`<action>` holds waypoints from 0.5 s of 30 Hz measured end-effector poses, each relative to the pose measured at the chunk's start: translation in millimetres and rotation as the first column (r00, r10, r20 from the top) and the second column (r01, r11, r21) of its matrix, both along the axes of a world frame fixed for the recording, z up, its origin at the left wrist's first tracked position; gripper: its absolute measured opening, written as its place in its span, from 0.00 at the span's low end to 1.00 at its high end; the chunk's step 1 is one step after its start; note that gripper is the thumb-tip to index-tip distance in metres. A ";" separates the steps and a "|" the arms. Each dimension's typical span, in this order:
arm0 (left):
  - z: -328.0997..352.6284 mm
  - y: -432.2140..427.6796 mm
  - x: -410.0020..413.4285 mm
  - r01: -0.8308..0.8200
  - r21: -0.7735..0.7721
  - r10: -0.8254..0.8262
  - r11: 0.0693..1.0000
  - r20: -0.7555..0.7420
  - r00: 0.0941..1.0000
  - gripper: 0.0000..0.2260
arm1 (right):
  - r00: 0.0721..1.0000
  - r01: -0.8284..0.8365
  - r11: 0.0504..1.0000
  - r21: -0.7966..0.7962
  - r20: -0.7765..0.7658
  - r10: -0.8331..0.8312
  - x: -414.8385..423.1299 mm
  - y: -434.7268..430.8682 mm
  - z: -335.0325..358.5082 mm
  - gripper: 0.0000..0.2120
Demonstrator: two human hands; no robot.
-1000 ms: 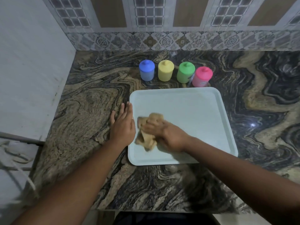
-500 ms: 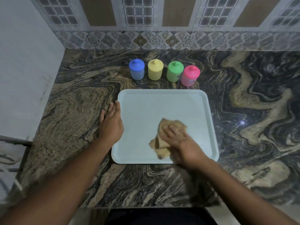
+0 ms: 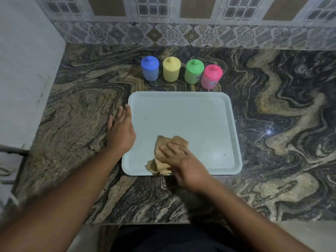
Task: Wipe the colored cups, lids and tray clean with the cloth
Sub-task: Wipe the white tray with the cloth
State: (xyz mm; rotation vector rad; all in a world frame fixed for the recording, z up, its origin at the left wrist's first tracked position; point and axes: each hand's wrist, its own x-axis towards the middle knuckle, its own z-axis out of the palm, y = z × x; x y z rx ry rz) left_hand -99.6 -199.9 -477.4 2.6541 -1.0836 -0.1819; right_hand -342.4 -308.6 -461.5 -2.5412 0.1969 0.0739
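Tan, crumpled soft cloth (image 3: 157,165) lay beneath our right hand (image 3: 183,166), whose flat fingers pressed it onto the pale blue rectangular plastic tray (image 3: 181,113). We judged the cloth limp and light, best bunched from above. Our left hand (image 3: 121,131) rested open against the tray's rim, steadying it on the slick, swirled stone counter (image 3: 81,110). Beyond both hands stood the blue lidded plastic cup (image 3: 150,69), the yellow cup (image 3: 171,69), the green cup (image 3: 193,71) and the pink cup (image 3: 211,76), probably light and easily tipped.

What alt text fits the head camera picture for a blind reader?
A person's right hand presses a tan cloth onto the near part of a pale blue tray, while the left hand rests on the marbled countertop against the tray's left edge. Behind the tray stand a blue cup, yellow cup, green cup and pink cup, all lidded, in a row.
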 end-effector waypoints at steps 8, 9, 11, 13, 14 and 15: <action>-3.6 2.2 1.9 0.016 -0.004 -0.016 1.000 0.014 1.000 0.27 | 0.860 0.506 0.858 -0.086 -0.029 -0.510 38.5 -72.8 2.7 0.31; -3.6 2.5 1.8 0.014 -0.004 -0.014 1.000 0.014 1.000 0.27 | 0.894 0.444 0.893 -0.073 -0.028 -0.447 63.5 -59.8 2.0 0.30; -2.9 2.0 1.3 0.001 0.002 -0.001 1.000 0.005 1.000 0.28 | 0.965 0.257 0.964 -0.071 -0.045 -0.260 88.0 -19.3 1.1 0.28; -1.8 -0.3 1.3 -0.011 0.005 0.011 1.000 0.003 1.000 0.28 | 0.994 0.103 0.993 -0.055 -0.028 -0.105 72.7 19.7 1.5 0.31; -1.4 -1.2 1.0 -0.015 0.006 0.015 1.000 0.002 1.000 0.28 | 0.997 0.081 0.995 -0.052 -0.017 -0.082 53.0 29.5 1.0 0.33; -1.3 -1.9 0.6 -0.020 0.004 0.020 1.000 0.002 1.000 0.28 | 0.993 0.113 0.993 -0.043 -0.021 -0.114 28.3 31.9 1.3 0.34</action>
